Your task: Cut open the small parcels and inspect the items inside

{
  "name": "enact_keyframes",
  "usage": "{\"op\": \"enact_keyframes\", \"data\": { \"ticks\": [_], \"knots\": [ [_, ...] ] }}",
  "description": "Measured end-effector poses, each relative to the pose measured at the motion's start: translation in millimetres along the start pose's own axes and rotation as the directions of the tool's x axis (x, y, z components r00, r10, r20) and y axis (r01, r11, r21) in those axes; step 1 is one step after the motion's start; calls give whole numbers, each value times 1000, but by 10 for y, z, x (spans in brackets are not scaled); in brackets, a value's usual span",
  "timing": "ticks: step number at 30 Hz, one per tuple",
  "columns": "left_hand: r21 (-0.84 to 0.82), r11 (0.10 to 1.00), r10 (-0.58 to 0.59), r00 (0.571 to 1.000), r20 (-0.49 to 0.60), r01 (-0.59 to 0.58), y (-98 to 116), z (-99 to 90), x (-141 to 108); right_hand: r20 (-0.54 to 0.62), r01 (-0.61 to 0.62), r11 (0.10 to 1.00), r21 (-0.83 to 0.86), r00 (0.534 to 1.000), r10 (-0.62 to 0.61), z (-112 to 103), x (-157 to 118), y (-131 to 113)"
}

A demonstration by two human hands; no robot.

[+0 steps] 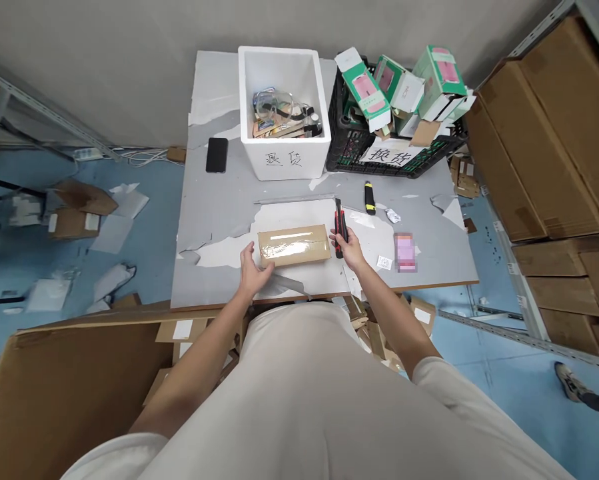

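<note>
A brown cardboard box (295, 245) with shiny clear tape along its top lies flat on the worn grey-and-white table (219, 213). My left hand (253, 270) is at the box's left end, fingers apart, thumb near its lower left corner. Just off the right end, my right hand (349, 249) is closed around a red and black utility knife (340, 230), which points away from me. Whether its blade is out is too small to tell. Right of that hand are a small printed white paper (384, 263) and a pink, blurred item (406, 253).
Behind stand a white foam bin (285, 157) of mixed items and a black crate (344, 143) of green-white boxes. A black phone (216, 155) and a yellow-black cutter (370, 199) lie on the table. A large open carton (79, 387) is at lower left; a person's foot (572, 382) shows at right.
</note>
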State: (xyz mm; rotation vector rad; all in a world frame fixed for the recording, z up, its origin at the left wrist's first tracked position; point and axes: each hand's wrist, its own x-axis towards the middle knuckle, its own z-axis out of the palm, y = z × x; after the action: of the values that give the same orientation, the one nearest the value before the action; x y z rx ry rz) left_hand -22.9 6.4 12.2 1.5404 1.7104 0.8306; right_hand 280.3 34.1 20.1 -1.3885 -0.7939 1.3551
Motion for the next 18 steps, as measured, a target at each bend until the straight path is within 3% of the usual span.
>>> {"op": "enact_keyframes", "data": {
  "ticks": [3,6,8,18],
  "knots": [
    [281,923,204,953,224,-263,175,-84,291,30,-51,995,-90,998,54,-266,-249,23],
    [434,804,178,862,475,-406,347,-94,494,90,-111,977,-183,988,129,-504,-480,45],
    [476,755,147,824,547,-451,424,-58,545,117,-120,971,-209,982,146,-594,-579,48],
    [401,781,293,848,442,-479,408,101,507,218,-130,974,-188,961,170,-590,-538,39]
  ]
}}
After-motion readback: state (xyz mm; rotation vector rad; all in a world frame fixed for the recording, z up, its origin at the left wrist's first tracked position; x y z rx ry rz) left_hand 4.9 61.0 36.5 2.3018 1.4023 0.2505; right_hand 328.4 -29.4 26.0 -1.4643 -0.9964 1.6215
